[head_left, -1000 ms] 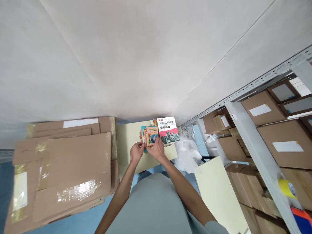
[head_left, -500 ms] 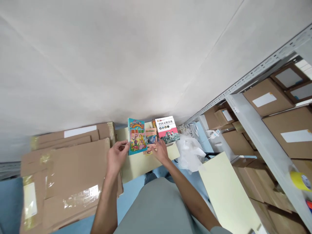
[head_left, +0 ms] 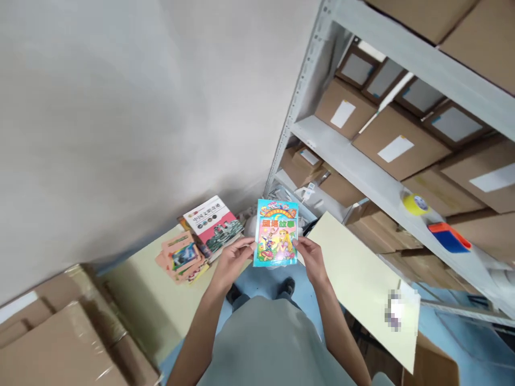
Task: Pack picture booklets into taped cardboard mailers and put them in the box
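Note:
A blue-bordered children's storybook [head_left: 276, 233] with colourful cartoon figures is held up in front of my body, cover facing me. My left hand [head_left: 233, 258] pinches its left edge, and my right hand [head_left: 311, 257] pinches the right edge near the lower half. To the left, on a pale yellow table [head_left: 140, 300], lies a larger white and pink book [head_left: 213, 225] on top of other books. Beside it is a loose pile of small orange-pink booklets [head_left: 183, 258], some overlapping.
Flattened cardboard boxes [head_left: 52, 343] lie at the lower left. A second pale table [head_left: 354, 273] stands at the right, with a blurred patch on it. Grey metal shelving [head_left: 322, 145] holds cardboard boxes, a yellow tape roll [head_left: 416, 204] and a blue-orange item [head_left: 448, 237].
The view has turned right. The storybook has left the table area and is now between both hands; my right hand has moved from the small booklets to the book's right edge.

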{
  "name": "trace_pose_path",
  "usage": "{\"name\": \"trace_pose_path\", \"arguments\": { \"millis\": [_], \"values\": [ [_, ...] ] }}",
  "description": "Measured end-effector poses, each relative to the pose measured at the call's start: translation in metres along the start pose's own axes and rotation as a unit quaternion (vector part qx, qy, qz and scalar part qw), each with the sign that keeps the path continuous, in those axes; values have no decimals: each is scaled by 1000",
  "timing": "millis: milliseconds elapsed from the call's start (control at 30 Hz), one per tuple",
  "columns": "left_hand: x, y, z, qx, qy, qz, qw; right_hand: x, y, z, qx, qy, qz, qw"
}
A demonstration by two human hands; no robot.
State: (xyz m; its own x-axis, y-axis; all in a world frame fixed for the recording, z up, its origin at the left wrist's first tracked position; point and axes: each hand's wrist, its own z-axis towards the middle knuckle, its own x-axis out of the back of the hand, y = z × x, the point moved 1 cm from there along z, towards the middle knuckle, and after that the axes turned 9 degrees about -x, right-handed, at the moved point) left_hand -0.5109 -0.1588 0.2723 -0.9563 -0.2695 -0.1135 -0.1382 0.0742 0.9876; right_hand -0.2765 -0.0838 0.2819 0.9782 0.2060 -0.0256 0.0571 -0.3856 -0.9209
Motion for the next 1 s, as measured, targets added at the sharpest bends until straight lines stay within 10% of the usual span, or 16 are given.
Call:
{"name": "trace_pose_path", "arguments": {
  "millis": [600,800,1000],
  "values": [
    [-370,-10,66,-24,-209,69,975,348,-11,-43,85,240,43,966],
    [-424,-20,63,-19,-199,71,977,397,8,-36,55,263,34,963],
    [-431,-26,56,-142,-145,183,962,378,16,-9,89,316,44,944]
  ]
}}
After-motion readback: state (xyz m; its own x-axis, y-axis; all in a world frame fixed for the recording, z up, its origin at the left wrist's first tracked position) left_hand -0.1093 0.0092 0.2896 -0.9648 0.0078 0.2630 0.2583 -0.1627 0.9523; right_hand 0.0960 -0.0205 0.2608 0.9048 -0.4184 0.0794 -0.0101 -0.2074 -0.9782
